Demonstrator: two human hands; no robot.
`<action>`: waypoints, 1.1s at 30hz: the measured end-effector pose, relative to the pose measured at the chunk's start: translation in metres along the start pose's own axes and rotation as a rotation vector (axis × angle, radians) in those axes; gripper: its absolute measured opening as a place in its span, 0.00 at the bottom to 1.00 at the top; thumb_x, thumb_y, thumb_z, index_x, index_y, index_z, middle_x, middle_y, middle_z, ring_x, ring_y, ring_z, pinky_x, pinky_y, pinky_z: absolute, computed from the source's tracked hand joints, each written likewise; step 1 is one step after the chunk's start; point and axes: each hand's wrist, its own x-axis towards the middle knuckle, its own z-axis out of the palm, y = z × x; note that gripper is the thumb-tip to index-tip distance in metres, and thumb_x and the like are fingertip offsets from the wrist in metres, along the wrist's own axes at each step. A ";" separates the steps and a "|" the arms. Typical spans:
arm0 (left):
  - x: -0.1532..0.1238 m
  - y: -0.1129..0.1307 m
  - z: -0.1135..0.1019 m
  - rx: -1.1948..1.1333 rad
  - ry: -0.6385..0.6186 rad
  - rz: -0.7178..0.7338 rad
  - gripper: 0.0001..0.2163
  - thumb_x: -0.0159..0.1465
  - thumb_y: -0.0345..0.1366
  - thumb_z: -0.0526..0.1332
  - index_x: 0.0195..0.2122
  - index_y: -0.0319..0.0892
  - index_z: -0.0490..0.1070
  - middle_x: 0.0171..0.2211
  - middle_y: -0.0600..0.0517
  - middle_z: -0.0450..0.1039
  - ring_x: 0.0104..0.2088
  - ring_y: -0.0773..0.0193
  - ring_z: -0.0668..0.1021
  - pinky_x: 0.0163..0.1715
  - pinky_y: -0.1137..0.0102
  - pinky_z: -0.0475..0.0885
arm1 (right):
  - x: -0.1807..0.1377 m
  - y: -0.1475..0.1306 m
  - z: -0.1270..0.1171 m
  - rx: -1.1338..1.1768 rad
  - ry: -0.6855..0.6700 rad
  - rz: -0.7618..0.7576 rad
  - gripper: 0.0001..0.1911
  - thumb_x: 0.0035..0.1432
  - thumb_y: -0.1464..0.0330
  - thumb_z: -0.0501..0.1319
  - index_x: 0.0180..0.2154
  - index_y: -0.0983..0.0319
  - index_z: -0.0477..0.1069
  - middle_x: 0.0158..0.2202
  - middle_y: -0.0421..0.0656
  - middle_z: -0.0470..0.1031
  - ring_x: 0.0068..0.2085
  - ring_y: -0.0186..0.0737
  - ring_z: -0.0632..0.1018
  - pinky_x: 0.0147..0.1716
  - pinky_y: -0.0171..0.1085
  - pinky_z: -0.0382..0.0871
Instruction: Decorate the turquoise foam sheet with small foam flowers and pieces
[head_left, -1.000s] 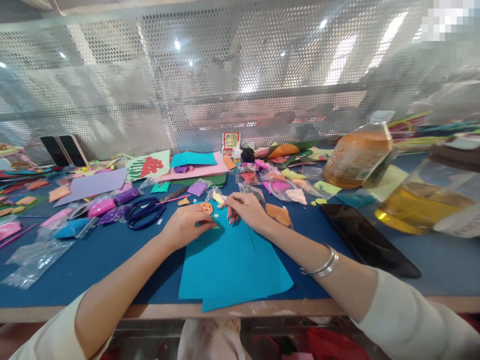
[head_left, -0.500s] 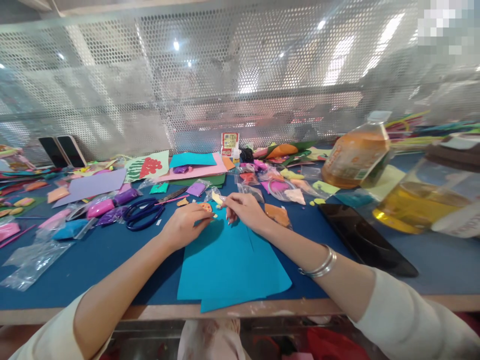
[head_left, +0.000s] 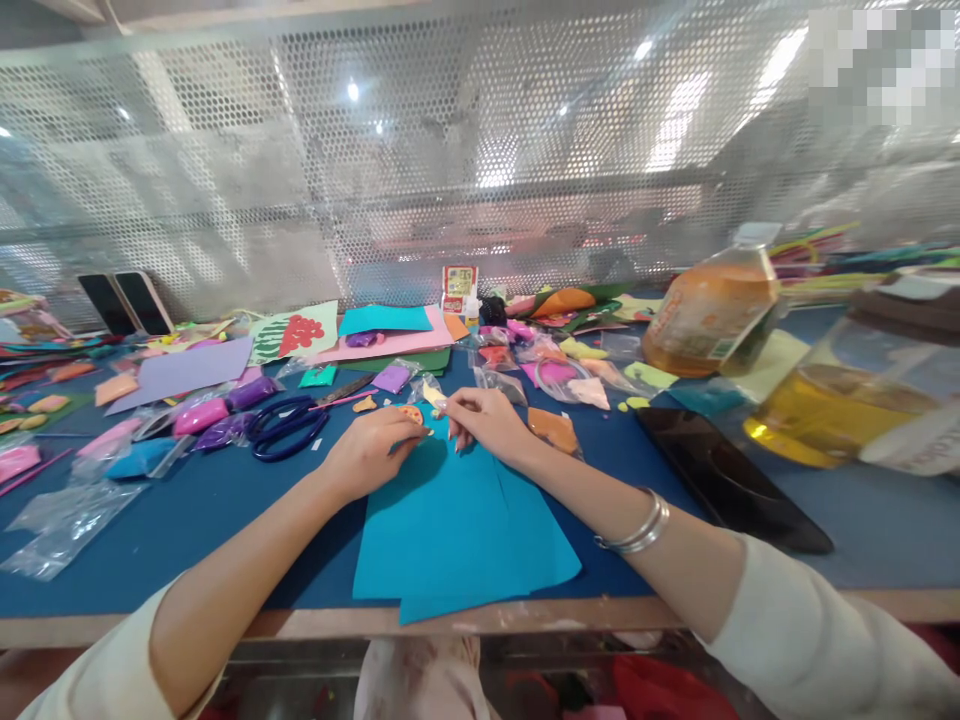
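Observation:
Blue sheets of craft paper (head_left: 465,540) lie stacked at the table's front edge, with both hands over their far end. My left hand (head_left: 375,445) is closed in a pinch above the paper's left side; whatever is in its fingertips is too small to make out. A round orange patterned piece (head_left: 410,412) shows just beyond those fingers. My right hand (head_left: 484,418) has its thumb and forefinger pinched, the other fingers curled. Its fingertips are beside a pale yellow clay lump in a clear bag (head_left: 432,392), and I cannot tell what they hold.
Dark blue-handled scissors (head_left: 289,428) and clay packets (head_left: 201,415) lie to the left. On the right are a black phone (head_left: 727,475), an orange drink bottle (head_left: 712,305) and a jug of yellow liquid (head_left: 840,400). A perforated metal screen (head_left: 420,150) stands behind.
The small pale bit at my left fingertips no longer shows clearly. My right hand has shifted very slightly. The rest looks the same.

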 end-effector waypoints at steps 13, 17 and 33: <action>0.001 0.002 0.003 0.178 -0.119 0.051 0.09 0.64 0.37 0.56 0.39 0.43 0.74 0.40 0.47 0.73 0.38 0.61 0.74 0.36 0.66 0.67 | 0.000 0.001 0.000 -0.015 0.001 0.029 0.05 0.52 0.70 0.59 0.28 0.66 0.68 0.17 0.37 0.68 0.15 0.28 0.71 0.14 0.27 0.67; -0.001 0.000 -0.001 0.120 -0.154 -0.001 0.10 0.63 0.37 0.56 0.42 0.42 0.73 0.43 0.47 0.72 0.42 0.59 0.73 0.41 0.63 0.67 | -0.001 0.000 0.000 -0.031 -0.002 0.040 0.05 0.53 0.70 0.58 0.28 0.66 0.68 0.17 0.37 0.68 0.15 0.29 0.71 0.15 0.28 0.68; 0.001 0.007 -0.012 0.153 -0.310 -0.051 0.23 0.61 0.53 0.52 0.50 0.44 0.69 0.50 0.43 0.67 0.49 0.51 0.69 0.48 0.55 0.59 | -0.002 -0.003 0.001 -0.028 -0.011 0.054 0.06 0.53 0.69 0.59 0.27 0.66 0.69 0.16 0.38 0.69 0.15 0.29 0.71 0.16 0.28 0.68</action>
